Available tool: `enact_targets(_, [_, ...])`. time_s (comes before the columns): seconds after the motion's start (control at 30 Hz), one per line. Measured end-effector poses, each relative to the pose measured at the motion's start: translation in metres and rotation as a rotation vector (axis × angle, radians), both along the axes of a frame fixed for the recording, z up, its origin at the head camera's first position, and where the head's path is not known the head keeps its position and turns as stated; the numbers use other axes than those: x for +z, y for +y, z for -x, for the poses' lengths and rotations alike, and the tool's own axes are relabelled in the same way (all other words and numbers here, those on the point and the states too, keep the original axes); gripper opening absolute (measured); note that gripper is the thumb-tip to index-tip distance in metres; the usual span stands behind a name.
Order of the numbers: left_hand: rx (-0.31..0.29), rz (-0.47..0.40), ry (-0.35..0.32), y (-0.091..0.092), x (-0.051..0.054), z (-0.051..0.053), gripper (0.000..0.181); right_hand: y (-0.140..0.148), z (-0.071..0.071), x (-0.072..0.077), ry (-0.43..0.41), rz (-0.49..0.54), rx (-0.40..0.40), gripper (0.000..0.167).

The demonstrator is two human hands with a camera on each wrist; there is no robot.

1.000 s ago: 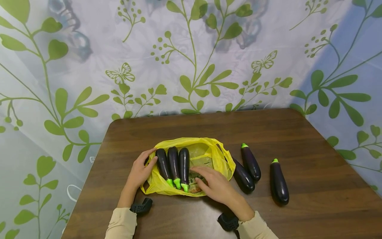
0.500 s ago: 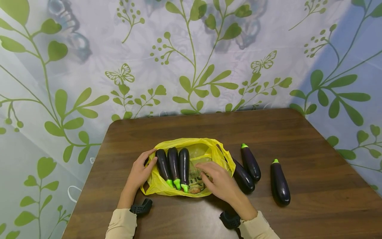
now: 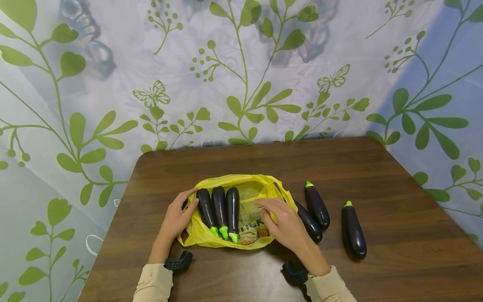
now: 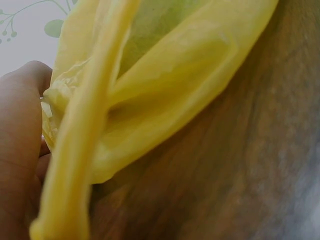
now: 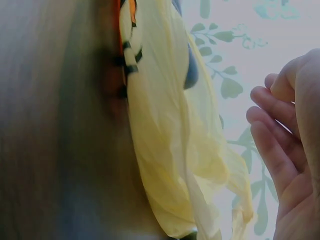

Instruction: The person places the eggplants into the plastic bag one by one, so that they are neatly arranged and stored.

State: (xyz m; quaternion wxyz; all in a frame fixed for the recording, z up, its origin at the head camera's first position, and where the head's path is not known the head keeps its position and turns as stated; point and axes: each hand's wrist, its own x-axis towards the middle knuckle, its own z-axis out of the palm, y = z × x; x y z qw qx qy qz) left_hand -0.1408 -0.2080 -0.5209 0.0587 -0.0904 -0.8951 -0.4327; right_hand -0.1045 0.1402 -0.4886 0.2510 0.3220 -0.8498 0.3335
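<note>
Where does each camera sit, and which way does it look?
Head: worn on the head, looking forward and down at the yellow bag, eggplants and table; sleeves, left grip and right grip show.
Left wrist: worn there, looking closely at the bag; part of the left grip shows.
Right wrist: worn there, looking at the bag's side; part of the right grip shows.
Head and right wrist share the bag and leafy backdrop.

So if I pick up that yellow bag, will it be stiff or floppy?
The yellow plastic bag will probably flop, since its thin walls are creased and sagging. It may hang lopsided, because the three eggplants visible inside all lie toward the left. If tilted, they might slide, as their skins look smooth and shiny.
</note>
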Motion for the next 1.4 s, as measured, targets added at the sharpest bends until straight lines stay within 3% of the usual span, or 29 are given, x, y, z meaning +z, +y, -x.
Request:
enact_targets(0.47, [-0.001,-0.002,0.002,0.0,-0.001,0.0,0.049,0.012,0.002,0.003,0.012,0.039,-0.079,0.033])
enact_targets(0.9, [0.005,0.001,0.002,0.0,0.0,0.0,0.048,0.024,0.006,0.01,0.08,0.113,-0.162,0.031])
enact_targets(1.4, [0.0,-0.001,0.014,0.0,-0.002,0.0,0.048,0.034,0.01,0.012,0.063,0.156,-0.269,0.031])
